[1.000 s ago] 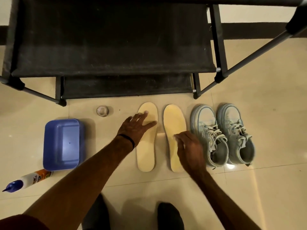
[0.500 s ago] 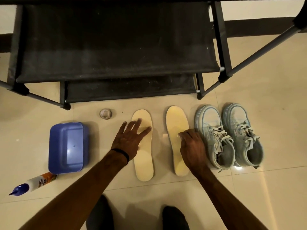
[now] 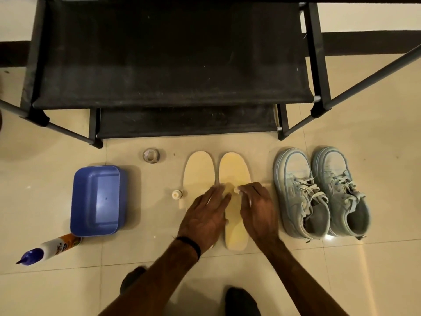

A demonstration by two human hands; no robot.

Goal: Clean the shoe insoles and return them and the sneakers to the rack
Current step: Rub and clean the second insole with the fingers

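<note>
Insoles [image 3: 230, 179] are lying paired on the floor [image 3: 341, 270], left hand [image 3: 205, 217] and right hand [image 3: 257, 210] pressing flat, fingers spread; cleaning likely coming next.

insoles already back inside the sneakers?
No, both insoles lie flat on the floor tiles, left of the sneakers, with both hands resting on them.

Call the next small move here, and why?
Probably close both hands on the two insoles and lift them together: the left hand lies on the paler insole, the right hand on the yellower one, now edge to edge on the floor, with the rack shelves bare.
</note>
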